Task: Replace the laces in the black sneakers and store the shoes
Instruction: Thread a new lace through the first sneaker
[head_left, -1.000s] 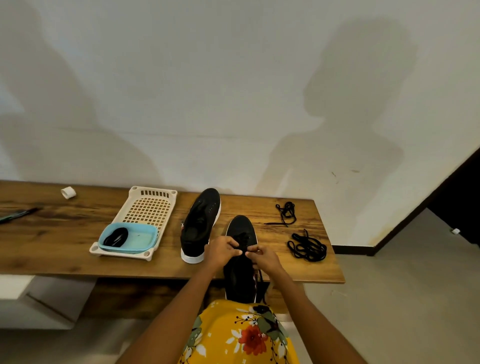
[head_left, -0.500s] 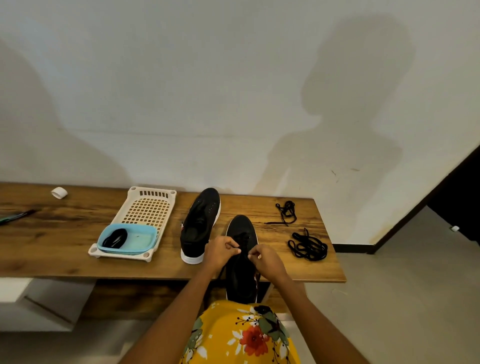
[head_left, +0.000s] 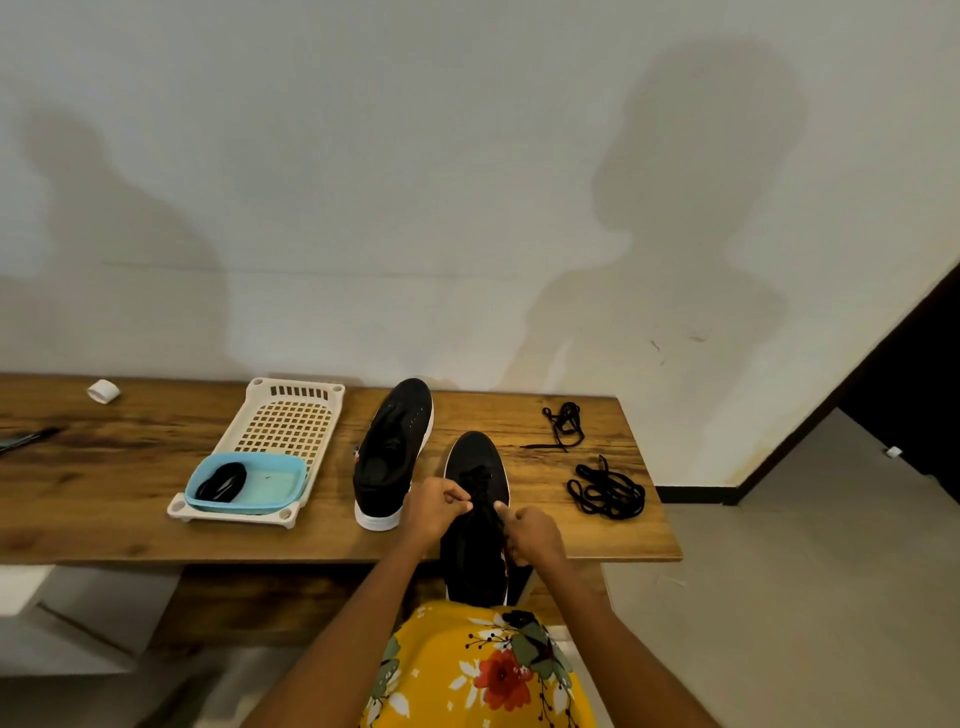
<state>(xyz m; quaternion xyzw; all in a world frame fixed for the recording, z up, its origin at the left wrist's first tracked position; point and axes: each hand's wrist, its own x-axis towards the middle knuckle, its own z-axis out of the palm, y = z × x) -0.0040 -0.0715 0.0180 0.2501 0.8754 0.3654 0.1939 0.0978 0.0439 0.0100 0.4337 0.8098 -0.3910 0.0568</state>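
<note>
A black sneaker (head_left: 475, 470) lies toe-away over the table's front edge, its heel hanging off toward my lap. My left hand (head_left: 435, 506) pinches a black lace at the shoe's left eyelets. My right hand (head_left: 535, 532) pinches the lace on the right side, a little nearer to me. The second black sneaker (head_left: 393, 447), without visible lacing, stands to the left with its white sole showing. Two loose black laces lie to the right: a small tangle (head_left: 563, 423) at the back and a bigger coil (head_left: 607, 491) nearer the front.
A cream perforated tray (head_left: 283, 421) sits left of the shoes, with a blue dish (head_left: 270, 483) holding a coiled black lace (head_left: 223, 482). A white cap (head_left: 103, 390) and a dark pen (head_left: 26, 439) lie far left. The wooden table (head_left: 104, 493) ends at right near the laces.
My hands have drawn apart on the lace; the right hand has moved back toward me and to the right. The shoes have stayed in place.
</note>
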